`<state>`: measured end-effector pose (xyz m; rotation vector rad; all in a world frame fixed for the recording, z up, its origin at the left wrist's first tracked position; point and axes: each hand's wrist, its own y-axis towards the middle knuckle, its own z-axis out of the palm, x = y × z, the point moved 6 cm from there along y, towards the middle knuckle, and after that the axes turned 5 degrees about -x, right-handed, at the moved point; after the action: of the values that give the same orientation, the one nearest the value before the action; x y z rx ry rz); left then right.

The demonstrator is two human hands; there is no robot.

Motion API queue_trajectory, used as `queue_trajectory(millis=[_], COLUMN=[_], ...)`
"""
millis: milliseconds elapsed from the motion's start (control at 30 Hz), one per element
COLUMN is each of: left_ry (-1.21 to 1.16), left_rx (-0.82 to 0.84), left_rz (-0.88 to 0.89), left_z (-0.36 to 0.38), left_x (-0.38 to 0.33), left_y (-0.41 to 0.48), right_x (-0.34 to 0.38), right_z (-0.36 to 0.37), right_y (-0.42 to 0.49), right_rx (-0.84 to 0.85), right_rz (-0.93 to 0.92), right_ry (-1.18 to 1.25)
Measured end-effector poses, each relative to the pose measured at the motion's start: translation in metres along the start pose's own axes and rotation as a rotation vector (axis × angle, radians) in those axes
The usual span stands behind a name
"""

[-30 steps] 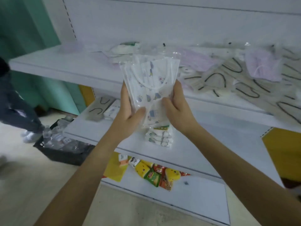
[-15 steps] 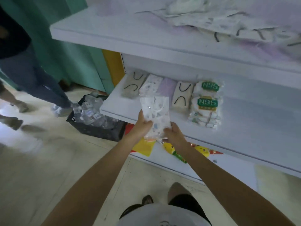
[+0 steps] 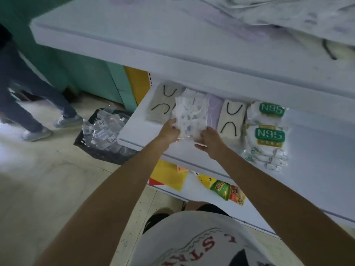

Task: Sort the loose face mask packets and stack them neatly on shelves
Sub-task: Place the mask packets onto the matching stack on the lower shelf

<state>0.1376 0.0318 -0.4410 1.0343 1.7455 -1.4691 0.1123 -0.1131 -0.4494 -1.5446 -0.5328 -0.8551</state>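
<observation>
A clear packet of white patterned masks (image 3: 191, 116) is held at its near end by my left hand (image 3: 170, 130) and my right hand (image 3: 208, 140). It lies over the middle shelf (image 3: 134, 131), on top of a matching patterned stack between a beige stack (image 3: 163, 102) and a lilac stack (image 3: 214, 110). To the right stand a cream stack (image 3: 231, 120) and N95 packets (image 3: 269, 135). Loose mask packets (image 3: 288, 18) lie jumbled on the top shelf (image 3: 134, 41).
A black crate of clear plastic items (image 3: 103, 135) sits on the floor left of the shelves. Another person's legs (image 3: 28, 89) stand at far left. Snack packets (image 3: 224, 189) and yellow card (image 3: 169, 175) lie on the bottom shelf.
The view dropped from the top shelf to the middle one. Both hands carried the patterned packet down and forward onto the matching stack in the row.
</observation>
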Motion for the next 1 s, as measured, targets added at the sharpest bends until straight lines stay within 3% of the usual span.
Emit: queue_trajectory(millis=[167,300,433,633,767,1000], left_ry=[0.132,0.522,0.874,0.901,0.897,0.826], left_rx=[-0.095,-0.241,-0.2,-0.131,-0.098,0.026], left_rz=[0.166,0.395,0.346,0.348,0.43,0.656], left_z=[-0.009,-0.023,-0.051,-0.069,-0.075,-0.089], left_x=[-0.011,-0.015,0.005,0.014,0.004,-0.017], left_y=[0.062,0.1,0.128,0.132,0.119,0.061], right_x=[0.014,0.026,0.033,0.05,0.052,0.038], right_z=[0.023,0.034,0.047,0.057,0.055,0.057], right_y=[0.057,0.103,0.124,0.13,0.117,0.039], right_rx=[-0.061,-0.128,-0.17,-0.174,-0.256,-0.255], right_rz=[-0.007,0.022,0.049,-0.067,-0.056,-0.204], right_ry=[0.077,0.161,0.06,-0.051,-0.214,-0.514])
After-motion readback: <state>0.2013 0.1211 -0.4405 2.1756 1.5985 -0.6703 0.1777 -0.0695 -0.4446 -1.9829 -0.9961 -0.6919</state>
